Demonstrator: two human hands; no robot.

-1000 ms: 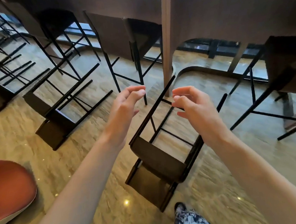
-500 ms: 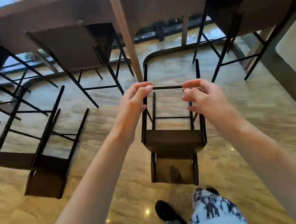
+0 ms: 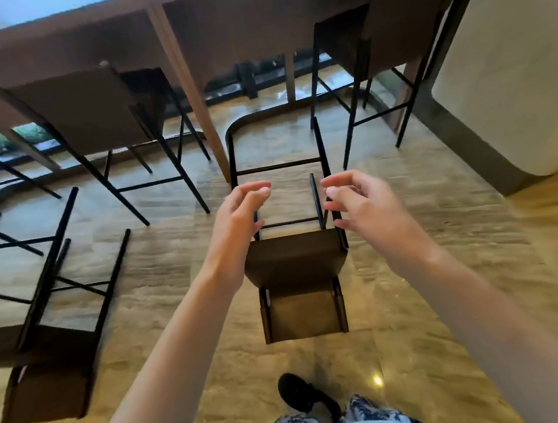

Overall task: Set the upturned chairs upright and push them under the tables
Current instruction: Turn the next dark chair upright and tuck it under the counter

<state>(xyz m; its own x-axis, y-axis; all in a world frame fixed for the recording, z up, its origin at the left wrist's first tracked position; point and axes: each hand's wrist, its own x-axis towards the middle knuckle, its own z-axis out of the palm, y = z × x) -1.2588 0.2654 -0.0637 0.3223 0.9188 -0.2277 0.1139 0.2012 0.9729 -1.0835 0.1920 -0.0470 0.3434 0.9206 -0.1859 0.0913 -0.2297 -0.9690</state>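
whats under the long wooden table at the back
Under the wooden table, two upright chairs are tucked in: the left chair and the right chair. A table leg stands between them, with dark window frames beyond. The chairs' seats are mostly hidden in shadow.

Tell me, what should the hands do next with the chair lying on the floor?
Probably lower both and grip the black metal legs: the left hand and right hand hover open, holding nothing, above the tipped-over dark brown chair, whose legs point toward the long brown table.

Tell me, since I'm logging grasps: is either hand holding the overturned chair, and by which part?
Nothing is held. The left hand and right hand hover open above the overturned chair, fingers curved, clear of its legs.
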